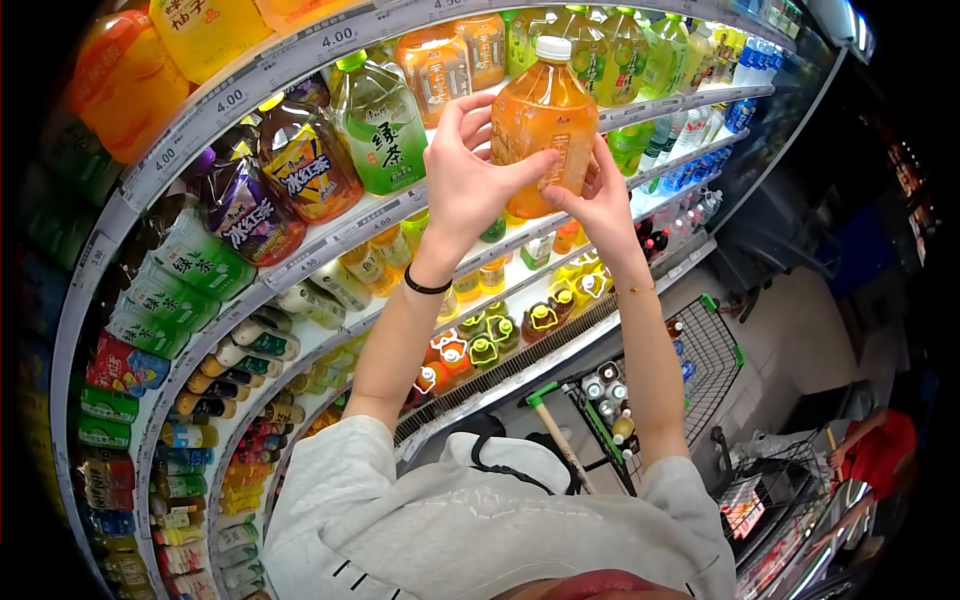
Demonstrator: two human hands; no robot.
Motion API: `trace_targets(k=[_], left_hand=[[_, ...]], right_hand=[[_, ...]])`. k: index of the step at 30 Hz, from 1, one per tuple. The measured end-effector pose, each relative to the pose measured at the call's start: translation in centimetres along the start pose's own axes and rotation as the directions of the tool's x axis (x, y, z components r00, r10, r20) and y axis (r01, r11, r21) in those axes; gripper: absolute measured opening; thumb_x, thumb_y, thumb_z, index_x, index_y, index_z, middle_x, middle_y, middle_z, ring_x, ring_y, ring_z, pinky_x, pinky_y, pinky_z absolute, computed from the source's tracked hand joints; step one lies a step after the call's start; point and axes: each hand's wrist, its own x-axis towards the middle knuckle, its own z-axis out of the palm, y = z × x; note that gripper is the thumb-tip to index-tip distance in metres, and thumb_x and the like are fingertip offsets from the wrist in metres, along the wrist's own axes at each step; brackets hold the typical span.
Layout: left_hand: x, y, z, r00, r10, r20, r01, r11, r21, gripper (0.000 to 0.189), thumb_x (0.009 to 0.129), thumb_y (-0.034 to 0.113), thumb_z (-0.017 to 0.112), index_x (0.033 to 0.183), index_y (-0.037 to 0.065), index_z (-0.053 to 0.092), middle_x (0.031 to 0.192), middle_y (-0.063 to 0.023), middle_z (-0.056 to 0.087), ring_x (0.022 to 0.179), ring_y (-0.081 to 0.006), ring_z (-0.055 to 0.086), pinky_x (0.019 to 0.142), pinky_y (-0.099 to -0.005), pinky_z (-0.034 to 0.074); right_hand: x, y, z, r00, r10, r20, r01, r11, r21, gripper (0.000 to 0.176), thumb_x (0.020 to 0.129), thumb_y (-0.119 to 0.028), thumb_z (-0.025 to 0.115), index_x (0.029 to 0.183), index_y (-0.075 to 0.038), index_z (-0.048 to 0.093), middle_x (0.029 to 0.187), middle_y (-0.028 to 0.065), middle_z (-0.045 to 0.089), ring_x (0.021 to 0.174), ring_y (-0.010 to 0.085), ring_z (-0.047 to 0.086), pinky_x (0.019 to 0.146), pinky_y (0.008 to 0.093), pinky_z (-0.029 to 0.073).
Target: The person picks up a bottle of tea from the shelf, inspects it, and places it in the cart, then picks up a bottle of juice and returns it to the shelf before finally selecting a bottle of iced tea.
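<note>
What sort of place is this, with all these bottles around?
Most likely a supermarket's drinks section: long curved shelves carry rows of colourful plastic drink bottles, white printed price labels line the shelf edges, and a black wire shopping cart with green corners stands nearby.

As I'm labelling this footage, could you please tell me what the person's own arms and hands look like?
The left hand and right hand are ungloved. A black band circles the left wrist, and a thin gold-coloured bracelet the right. Short light-grey sleeves leave both forearms uncovered.
</note>
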Motion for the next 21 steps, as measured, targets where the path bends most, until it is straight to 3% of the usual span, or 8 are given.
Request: trace_targets(k=[2,4,5,12,14,15,21], left_hand=[[1.3,-0.7,-0.1,1.0,-0.01,-0.007,0.009,1.0,-0.026,0.071,0.075,0.014,0.094,0.13,-0.007,0.054,0.128,-0.023,0.069,0.112,-0.0241,0.072,0.091,-0.0335,0.061],[2.3,-1.5,-0.3,0.997,0.057,-0.044,-0.054,0.997,0.055,0.072,0.074,0.019,0.095,0.128,-0.01,0.056,0.117,-0.0212,0.074,0.1,-0.0223,0.076,0.08,-0.0323,0.063],[2.1,-0.8,-0.4,0.999,-0.038,-0.011,0.038,0.999,0.009,0.069,0.08,0.015,0.092,0.133,-0.008,0.054,0.125,-0.0245,0.071,0.113,-0.0251,0.072,0.092,-0.035,0.06],[3.1,-3.0,-0.4,0.997,0.027,-0.069,-0.022,0.997,0.08,0.074,0.086,0.023,0.086,0.141,-0.013,0.052,0.129,-0.0218,0.068,0.117,-0.0267,0.069,0.095,-0.036,0.058],[3.8,-3.8,-0.4,0.938,0.328,-0.115,-0.248,0.863,0.441,0.076,0.089,0.027,0.083,0.143,-0.014,0.05,0.133,-0.0216,0.061,0.12,-0.0292,0.065,0.1,-0.037,0.054],[3.7,-4.1,-0.2,0.946,0.289,-0.145,-0.198,0.873,0.446,0.075,0.09,0.028,0.081,0.143,-0.016,0.05,0.133,-0.0214,0.053,0.122,-0.0313,0.06,0.104,-0.0383,0.05],[4.7,-4.2,0.3,0.948,0.253,-0.193,-0.168,0.912,0.373,0.067,0.095,0.023,0.075,0.144,-0.015,0.048,0.132,-0.0208,0.05,0.124,-0.0331,0.056,0.107,-0.0401,0.047]], right_hand=[[0.9,-0.5,0.5,0.999,-0.032,-0.013,0.031,0.999,-0.016,0.086,0.084,-0.011,0.088,0.156,-0.001,0.041,0.141,0.0112,0.061,0.128,0.0203,0.061,0.106,0.0356,0.052],[1.8,-0.6,0.8,1.0,-0.002,-0.013,0.001,0.998,-0.055,0.081,0.085,-0.011,0.087,0.153,0.0,0.044,0.135,0.0104,0.065,0.124,0.0185,0.063,0.104,0.0348,0.053],[2.0,-0.5,1.1,0.999,0.005,-0.035,-0.006,0.999,-0.041,0.078,0.085,-0.012,0.087,0.151,0.0,0.048,0.132,0.0101,0.067,0.119,0.0172,0.065,0.102,0.0337,0.054],[5.2,0.4,1.3,0.998,-0.067,0.009,0.067,0.985,-0.159,0.076,0.084,-0.012,0.088,0.149,0.001,0.05,0.132,0.0108,0.067,0.117,0.0174,0.066,0.1,0.0339,0.055],[6.1,0.5,1.6,0.998,-0.052,0.022,0.054,0.99,-0.13,0.077,0.084,-0.012,0.089,0.149,0.001,0.05,0.133,0.0111,0.067,0.118,0.0179,0.065,0.1,0.0349,0.056],[6.4,0.4,1.7,0.999,-0.026,0.024,0.028,0.993,-0.115,0.079,0.083,-0.012,0.089,0.15,0.001,0.05,0.134,0.0119,0.067,0.118,0.0184,0.065,0.1,0.0352,0.057],[8.3,1.0,2.0,0.999,-0.023,0.036,0.028,0.99,-0.138,0.079,0.083,-0.012,0.089,0.15,0.001,0.049,0.132,0.0121,0.067,0.118,0.019,0.066,0.099,0.0349,0.057]])
